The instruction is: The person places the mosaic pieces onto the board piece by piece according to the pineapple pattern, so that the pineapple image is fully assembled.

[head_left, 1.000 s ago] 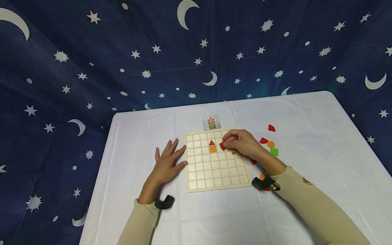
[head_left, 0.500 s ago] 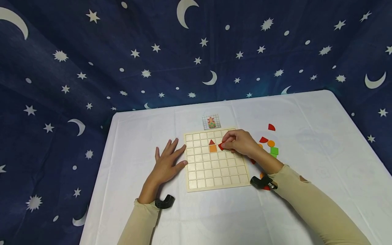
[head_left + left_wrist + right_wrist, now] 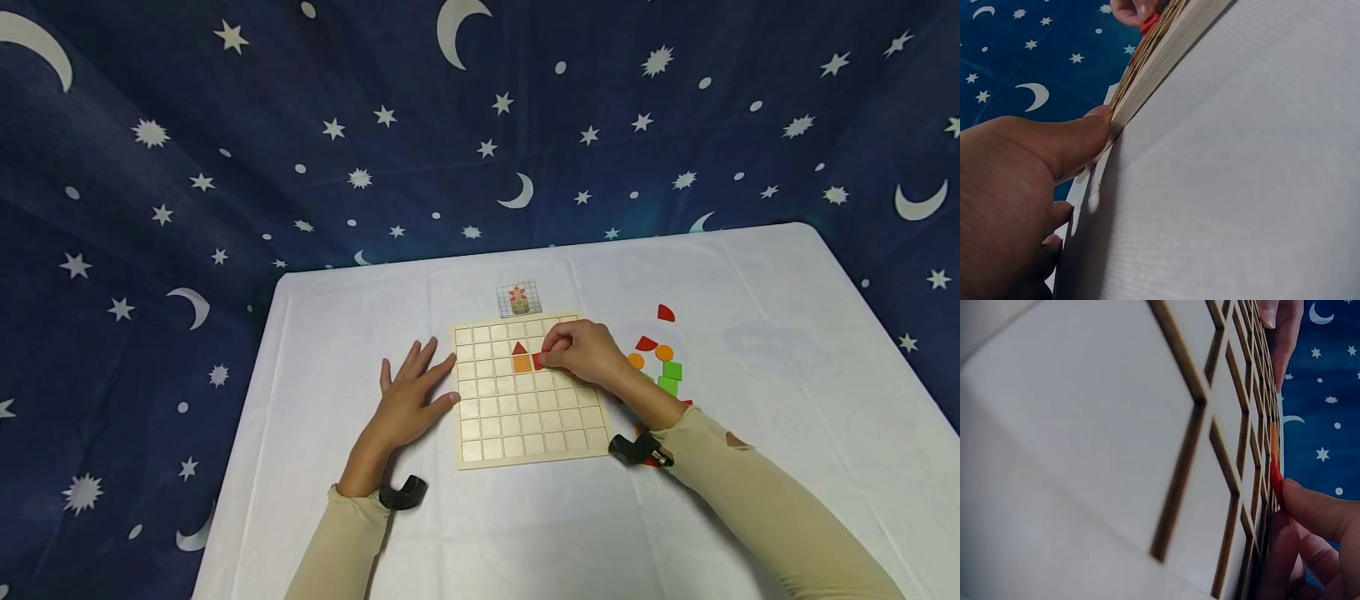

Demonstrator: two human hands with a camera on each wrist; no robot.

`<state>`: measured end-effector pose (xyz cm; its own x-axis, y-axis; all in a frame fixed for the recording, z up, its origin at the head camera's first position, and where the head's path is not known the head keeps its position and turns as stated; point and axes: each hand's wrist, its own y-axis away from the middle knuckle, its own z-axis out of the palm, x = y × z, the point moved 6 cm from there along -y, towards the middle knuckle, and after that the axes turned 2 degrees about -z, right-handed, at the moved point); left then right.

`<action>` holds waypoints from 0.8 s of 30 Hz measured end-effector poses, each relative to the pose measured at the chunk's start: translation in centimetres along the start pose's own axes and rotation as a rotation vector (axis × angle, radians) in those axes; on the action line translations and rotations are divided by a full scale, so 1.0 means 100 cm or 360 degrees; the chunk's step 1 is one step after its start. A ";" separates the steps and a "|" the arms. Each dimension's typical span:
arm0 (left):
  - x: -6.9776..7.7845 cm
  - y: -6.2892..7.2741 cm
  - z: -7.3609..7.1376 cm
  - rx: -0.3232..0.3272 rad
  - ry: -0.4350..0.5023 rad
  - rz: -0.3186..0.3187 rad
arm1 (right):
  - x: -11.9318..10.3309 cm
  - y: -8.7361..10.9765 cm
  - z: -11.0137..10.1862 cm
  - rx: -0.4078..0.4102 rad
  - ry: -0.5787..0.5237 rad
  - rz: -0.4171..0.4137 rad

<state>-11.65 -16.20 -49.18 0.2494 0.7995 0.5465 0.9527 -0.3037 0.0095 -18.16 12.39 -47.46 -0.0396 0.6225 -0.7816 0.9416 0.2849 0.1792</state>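
Note:
A wooden grid board (image 3: 498, 429) lies on the white table. In its upper middle sit a red triangle tile (image 3: 520, 348) and, just below it, an orange square tile (image 3: 521, 363). My right hand (image 3: 588, 354) pinches a red tile (image 3: 537, 361) between thumb and fingers, right beside the orange square; the hand covers most of that tile. In the right wrist view the red tile (image 3: 1277, 484) tilts against the board's surface. My left hand (image 3: 408, 408) lies with spread fingers at the board's left edge, its thumb (image 3: 1088, 134) touching the wooden rim.
Behind the board lies a small pattern card (image 3: 519, 298) with a coloured figure on a grid. To the right are loose tiles: a red quarter circle (image 3: 665, 313), an orange circle (image 3: 663, 353), a green square (image 3: 672, 371) and several others, some under the right forearm. A starry curtain (image 3: 480, 150) hangs behind the table.
My right hand has moved slightly left, bringing the red tile up beside the orange square and turning it straighter to the grid. The left hand stays in place.

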 end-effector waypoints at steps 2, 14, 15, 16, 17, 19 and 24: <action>0.000 0.000 0.000 0.0001 -0.0004 -0.0002 | -0.001 0.000 0.000 0.0005 0.0045 -0.0016; 0.000 0.000 0.000 0.0001 -0.0012 -0.0005 | -0.001 -0.001 0.000 0.0003 0.0155 -0.0062; 0.000 0.000 0.000 0.0001 -0.0012 -0.0003 | 0.000 -0.002 0.000 -0.0020 0.0128 -0.0047; 0.000 0.000 0.000 -0.0001 -0.0010 -0.0005 | 0.001 -0.002 -0.001 -0.0042 0.0100 -0.0029; 0.000 -0.001 0.000 -0.0005 -0.0009 -0.0008 | 0.003 -0.002 -0.002 -0.0068 0.0064 -0.0008; -0.001 -0.001 0.001 -0.0015 -0.0006 -0.0014 | 0.005 -0.003 -0.004 -0.0119 0.0006 0.0025; -0.001 -0.001 0.001 -0.0020 -0.0005 -0.0018 | 0.008 -0.005 -0.005 -0.0191 -0.0013 0.0036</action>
<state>-11.71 -16.21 -49.34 0.2389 0.8044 0.5439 0.9533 -0.3010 0.0264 -18.88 13.13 -47.90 -0.0158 0.6238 -0.7814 0.8954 0.3567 0.2666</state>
